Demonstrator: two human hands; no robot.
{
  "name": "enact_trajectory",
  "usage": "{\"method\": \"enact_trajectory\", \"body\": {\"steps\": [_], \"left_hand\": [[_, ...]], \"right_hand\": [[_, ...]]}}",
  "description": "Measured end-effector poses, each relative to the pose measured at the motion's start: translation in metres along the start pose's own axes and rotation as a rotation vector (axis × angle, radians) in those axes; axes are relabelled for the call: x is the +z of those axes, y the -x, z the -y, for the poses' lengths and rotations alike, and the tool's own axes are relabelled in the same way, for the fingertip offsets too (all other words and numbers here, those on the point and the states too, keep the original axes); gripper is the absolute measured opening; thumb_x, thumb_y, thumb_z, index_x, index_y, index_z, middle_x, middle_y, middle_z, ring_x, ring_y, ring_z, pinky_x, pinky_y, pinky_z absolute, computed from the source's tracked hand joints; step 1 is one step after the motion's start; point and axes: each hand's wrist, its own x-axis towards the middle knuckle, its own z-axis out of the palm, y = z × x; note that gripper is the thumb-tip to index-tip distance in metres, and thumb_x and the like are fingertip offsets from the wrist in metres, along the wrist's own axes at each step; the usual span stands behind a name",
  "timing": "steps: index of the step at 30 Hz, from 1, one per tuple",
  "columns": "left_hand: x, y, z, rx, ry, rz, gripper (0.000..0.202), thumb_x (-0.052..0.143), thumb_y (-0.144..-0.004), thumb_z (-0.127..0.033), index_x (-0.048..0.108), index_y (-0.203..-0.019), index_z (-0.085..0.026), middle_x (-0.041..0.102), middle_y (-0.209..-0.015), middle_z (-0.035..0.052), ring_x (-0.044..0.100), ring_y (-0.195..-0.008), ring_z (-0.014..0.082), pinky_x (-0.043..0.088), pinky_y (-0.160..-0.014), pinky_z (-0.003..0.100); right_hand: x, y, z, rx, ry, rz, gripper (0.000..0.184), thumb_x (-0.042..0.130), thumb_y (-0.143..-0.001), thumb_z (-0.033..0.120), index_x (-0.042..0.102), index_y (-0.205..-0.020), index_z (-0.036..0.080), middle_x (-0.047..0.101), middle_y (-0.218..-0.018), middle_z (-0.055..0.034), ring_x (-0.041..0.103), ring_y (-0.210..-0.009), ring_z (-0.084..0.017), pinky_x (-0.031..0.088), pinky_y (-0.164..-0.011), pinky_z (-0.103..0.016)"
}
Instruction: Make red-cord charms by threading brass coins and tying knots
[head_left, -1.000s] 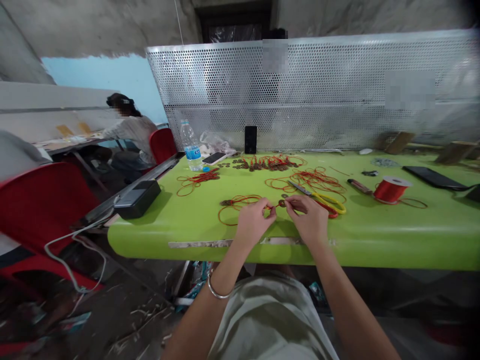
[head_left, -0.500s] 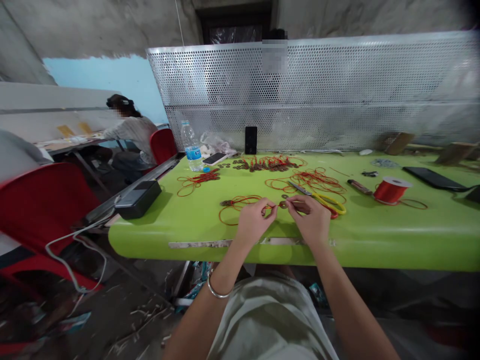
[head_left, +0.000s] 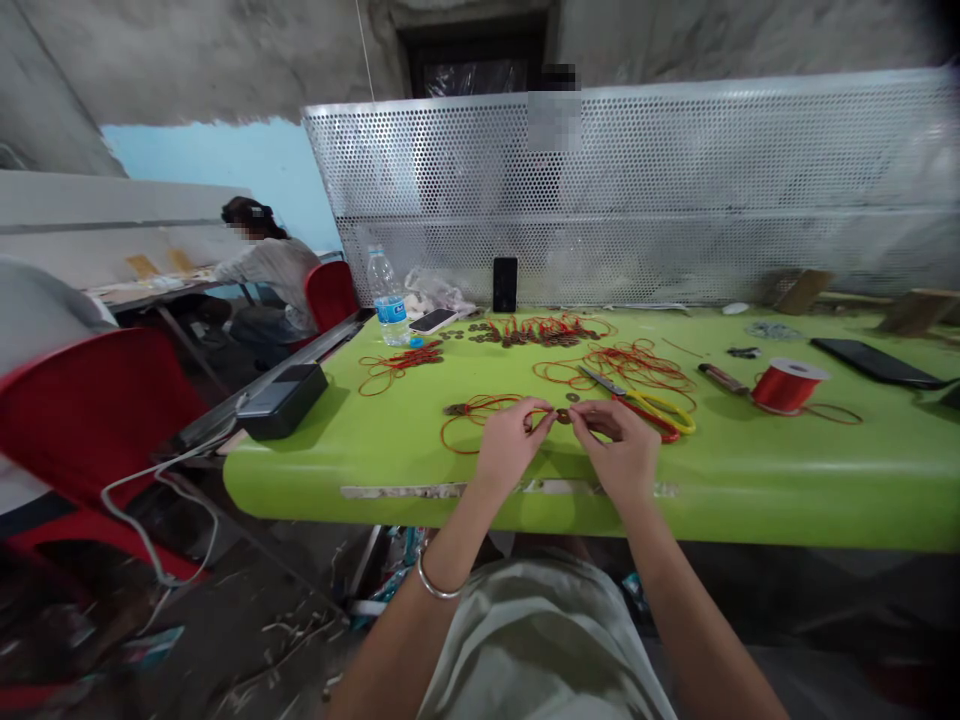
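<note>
My left hand (head_left: 514,435) pinches a red cord (head_left: 480,403) close to a round brown coin (head_left: 563,416). From the other side, the thumb and forefinger of my right hand (head_left: 619,440) grip the coin's edge, so it hangs between both sets of fingertips just above the table. Whether the cord passes through the coin's hole is too small to tell. Another coin (head_left: 573,397) lies just beyond my fingertips. Left of my left hand, a small stack of coins (head_left: 454,409) rests with cord looped beside it. Scissors (head_left: 652,405) with yellow and red handles lie beyond my right hand.
A green-covered table (head_left: 360,450) carries a red cord spool (head_left: 787,387), a lighter (head_left: 721,378), tangled red cord (head_left: 637,362) and a row of corded coins (head_left: 544,332). A water bottle (head_left: 388,300) and black box (head_left: 285,402) stand left. A perforated metal screen (head_left: 450,170) closes the back.
The coin between my fingertips has shifted slightly and shows more of its face. Both hands keep their pinch; the whole view has moved a little.
</note>
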Motion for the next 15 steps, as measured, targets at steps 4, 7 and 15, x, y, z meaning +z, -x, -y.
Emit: {"method": "enact_trajectory", "body": {"steps": [4,7,15], "left_hand": [[-0.001,0.000,0.000,-0.026,0.077,0.030,0.020,0.055,-0.081,-0.032,0.068,-0.085,-0.018,0.041,-0.049,-0.0053,0.034,-0.045,0.0088,0.026,-0.047,0.022],[-0.003,-0.001,0.000,-0.047,0.161,0.017,0.021,0.056,-0.080,-0.034,0.068,-0.082,-0.016,0.036,-0.049,-0.0056,0.032,-0.046,0.0086,0.024,-0.046,0.023],[-0.004,-0.001,0.003,-0.039,0.253,0.001,0.020,0.056,-0.079,-0.032,0.066,-0.084,-0.016,0.035,-0.052,-0.0057,0.032,-0.048,0.0081,0.026,-0.047,0.021]], "right_hand": [[-0.001,-0.002,-0.002,0.043,-0.047,0.031,0.014,0.064,-0.074,0.029,0.063,-0.083,0.018,0.067,-0.080,-0.0053,0.065,-0.071,-0.018,0.057,-0.070,-0.034],[-0.004,-0.008,-0.007,0.108,-0.129,0.121,0.019,0.062,-0.077,0.033,0.063,-0.090,0.018,0.067,-0.088,-0.0064,0.065,-0.081,-0.020,0.056,-0.075,-0.035],[-0.011,-0.019,-0.010,0.145,0.046,0.477,0.033,0.047,-0.085,0.044,0.063,-0.075,0.018,0.066,-0.068,-0.0046,0.062,-0.065,-0.019,0.051,-0.062,-0.031]]}}
